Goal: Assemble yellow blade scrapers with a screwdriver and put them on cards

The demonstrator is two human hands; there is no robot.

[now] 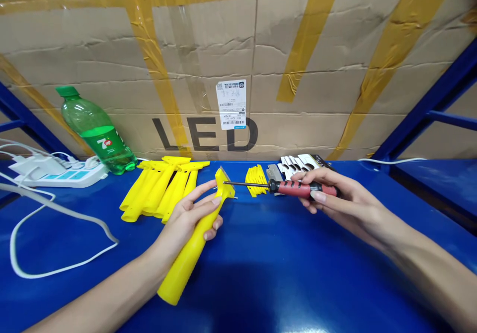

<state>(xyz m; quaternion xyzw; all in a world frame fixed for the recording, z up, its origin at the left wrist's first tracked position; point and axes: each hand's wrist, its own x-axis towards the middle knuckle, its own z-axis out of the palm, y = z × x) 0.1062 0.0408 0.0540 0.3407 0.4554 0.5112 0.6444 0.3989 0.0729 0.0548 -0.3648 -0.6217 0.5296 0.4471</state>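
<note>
My left hand (196,211) is wrapped round a yellow scraper handle (192,251), tilted with its head up and its thick end toward me. At the head I see a thin metal edge and small screw ends poking out. In my right hand (335,194) is a screwdriver (298,189) with a red and black grip, held level. Its shaft points left and the tip meets the scraper's head; the exact contact is too small to make out. Behind the shaft lie small yellow plastic pieces (256,180) in a row, with grey metal blades (274,172) beside them.
More yellow scraper handles (160,186) lie in a pile at the left. White-and-black packets (301,164) are at the back right. A green bottle (99,131) leans behind a power strip (63,174) with white cables (67,271). A large cardboard box (208,49) stands behind the blue surface (261,273).
</note>
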